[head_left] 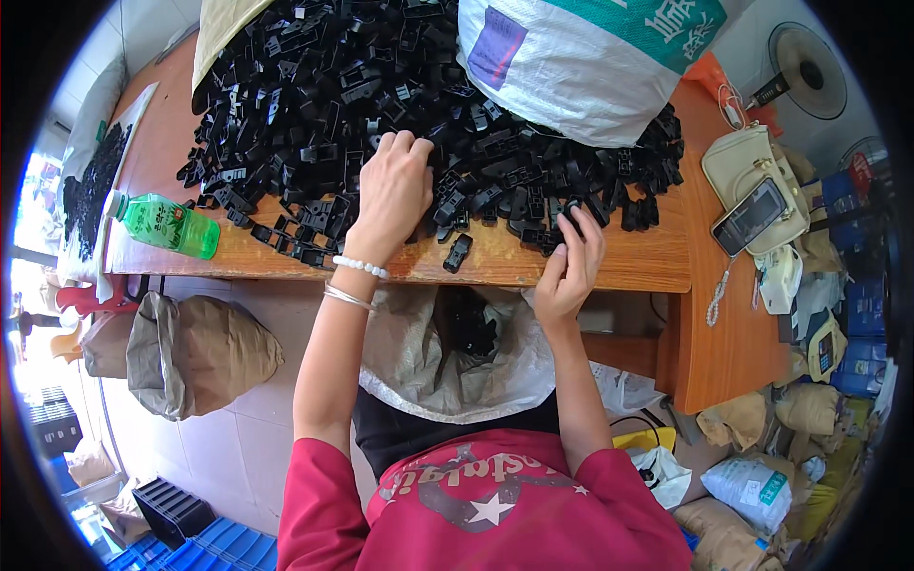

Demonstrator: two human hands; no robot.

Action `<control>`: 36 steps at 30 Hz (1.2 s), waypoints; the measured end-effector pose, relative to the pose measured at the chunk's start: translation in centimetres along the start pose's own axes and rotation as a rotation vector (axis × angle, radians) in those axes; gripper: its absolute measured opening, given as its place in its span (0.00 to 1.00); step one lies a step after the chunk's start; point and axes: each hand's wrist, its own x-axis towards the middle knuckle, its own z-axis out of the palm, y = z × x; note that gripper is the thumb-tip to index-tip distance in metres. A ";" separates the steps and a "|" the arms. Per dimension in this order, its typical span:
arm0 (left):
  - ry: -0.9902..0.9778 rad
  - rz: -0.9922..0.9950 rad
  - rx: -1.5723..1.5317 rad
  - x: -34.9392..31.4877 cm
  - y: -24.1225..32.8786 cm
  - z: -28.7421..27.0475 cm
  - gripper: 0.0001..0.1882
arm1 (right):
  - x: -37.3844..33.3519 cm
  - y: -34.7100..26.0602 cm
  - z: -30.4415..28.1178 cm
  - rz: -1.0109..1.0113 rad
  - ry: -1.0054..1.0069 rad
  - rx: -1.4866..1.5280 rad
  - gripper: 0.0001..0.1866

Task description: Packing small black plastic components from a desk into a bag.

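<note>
A large heap of small black plastic parts (314, 105), shaped like clips or buckles, covers much of the wooden table (628, 271). My left hand (395, 186) reaches into the heap's near side with its fingers curled down. Its fingertips are hidden, so what they hold cannot be made out. Farther right, my right hand (571, 266) rests at the heap's near edge, thumb apart from the bent fingers, fingertips touching black parts. One loose black part (458, 253) lies between my hands. Below the table edge, a pale woven sack (409, 352) gapes at my lap, with black parts inside.
A green bottle (171, 226) lies tilted on the table's left. Over the heap's far right sits a white and green woven bag (571, 76). On the right side stand a cream handbag (752, 171), a phone (749, 217) and a fan (807, 71). Brown sacks (205, 352) stand on the floor.
</note>
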 end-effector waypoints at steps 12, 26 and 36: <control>0.254 -0.132 -0.686 -3.1 3.0 -2.0 0.17 | 0.1 0.0 -0.8 -0.080 -0.022 -0.046 0.19; -0.422 -0.667 -1.313 -10.4 7.4 -4.7 0.16 | 0.5 -5.9 -3.5 -0.136 -0.395 0.437 0.15; -0.187 -0.350 -1.002 -11.6 6.7 -4.9 0.21 | -0.6 -6.2 -3.3 0.260 -0.569 0.615 0.13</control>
